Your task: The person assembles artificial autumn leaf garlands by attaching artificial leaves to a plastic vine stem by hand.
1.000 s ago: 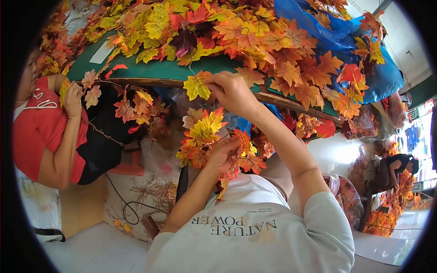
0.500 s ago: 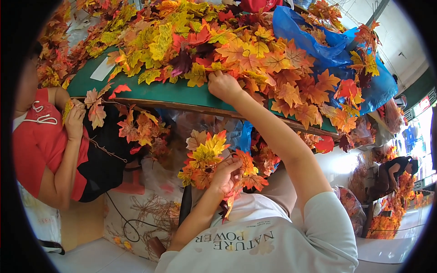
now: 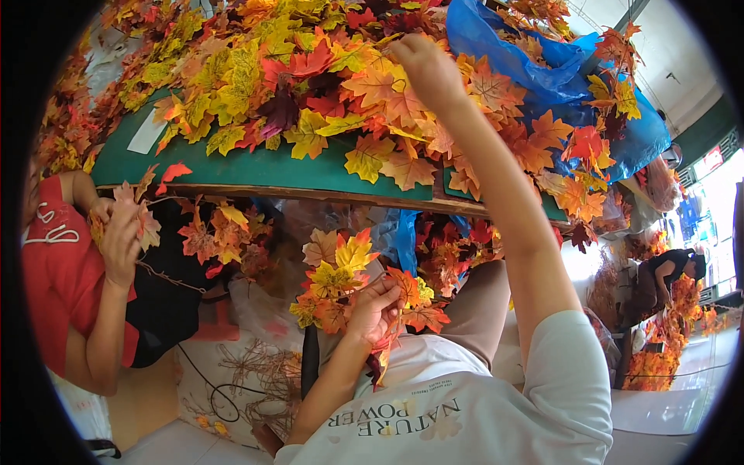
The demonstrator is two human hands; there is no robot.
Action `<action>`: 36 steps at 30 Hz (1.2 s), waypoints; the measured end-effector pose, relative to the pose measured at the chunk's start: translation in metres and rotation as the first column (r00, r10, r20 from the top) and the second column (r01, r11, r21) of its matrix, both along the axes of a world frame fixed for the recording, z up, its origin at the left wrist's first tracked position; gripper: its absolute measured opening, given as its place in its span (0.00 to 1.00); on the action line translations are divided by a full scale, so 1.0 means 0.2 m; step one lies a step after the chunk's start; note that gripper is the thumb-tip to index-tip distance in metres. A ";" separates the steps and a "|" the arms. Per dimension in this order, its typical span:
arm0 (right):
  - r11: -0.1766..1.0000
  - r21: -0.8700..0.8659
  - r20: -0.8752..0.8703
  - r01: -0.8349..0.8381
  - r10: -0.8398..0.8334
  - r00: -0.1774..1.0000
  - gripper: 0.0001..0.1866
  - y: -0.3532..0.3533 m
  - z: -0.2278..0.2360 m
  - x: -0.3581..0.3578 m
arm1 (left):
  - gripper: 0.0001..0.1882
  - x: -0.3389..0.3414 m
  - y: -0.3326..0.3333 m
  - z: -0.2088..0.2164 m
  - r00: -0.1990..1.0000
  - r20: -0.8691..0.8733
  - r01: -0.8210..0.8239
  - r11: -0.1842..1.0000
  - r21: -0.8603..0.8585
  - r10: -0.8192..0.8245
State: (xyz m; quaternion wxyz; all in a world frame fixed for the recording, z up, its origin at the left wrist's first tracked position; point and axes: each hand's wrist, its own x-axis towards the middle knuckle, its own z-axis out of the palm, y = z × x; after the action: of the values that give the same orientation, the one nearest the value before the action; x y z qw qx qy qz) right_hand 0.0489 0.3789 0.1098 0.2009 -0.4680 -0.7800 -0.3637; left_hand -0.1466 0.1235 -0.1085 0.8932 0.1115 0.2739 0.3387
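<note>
In front of my lap, my left hand (image 3: 373, 311) is closed around the stem of a spray of artificial maple leaves (image 3: 335, 280) in yellow, orange and red. Dark red leaves hang below that hand. My right arm stretches across the table edge, and my right hand (image 3: 425, 68) is at the heap of artificial maple leaves (image 3: 240, 81) on the table. Its fingers are bent together against the leaves; whatever they pinch is too hidden to name. Orange and yellow leaves lie below that hand, close to the table's near edge.
The green tabletop (image 3: 256, 168) carries a white paper strip (image 3: 146, 133). Blue plastic bags (image 3: 535, 66) lie right of the heap. At left a person in red (image 3: 74, 271) handles a leafy branch (image 3: 174, 271). Another person (image 3: 663, 283) sits far right. Bare twigs (image 3: 260, 380) lie lower left.
My right hand has moved from the table's near edge farther up into the leaf heap. Some leaves have shifted toward the near edge. My left hand still holds the spray.
</note>
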 end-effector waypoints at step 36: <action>0.996 -0.033 0.146 0.078 -0.073 0.987 0.09 0.21 0.35 0.35 | 0.04 0.00 -0.03 0.01 1.000 0.008 -0.006 1.000 0.023 0.006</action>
State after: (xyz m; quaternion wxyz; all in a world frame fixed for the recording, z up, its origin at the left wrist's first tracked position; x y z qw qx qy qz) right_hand 0.1192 0.4218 0.1791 0.1207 -0.4733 -0.7812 -0.3888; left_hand -0.1459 0.1174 -0.1058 0.8920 0.1195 0.2669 0.3448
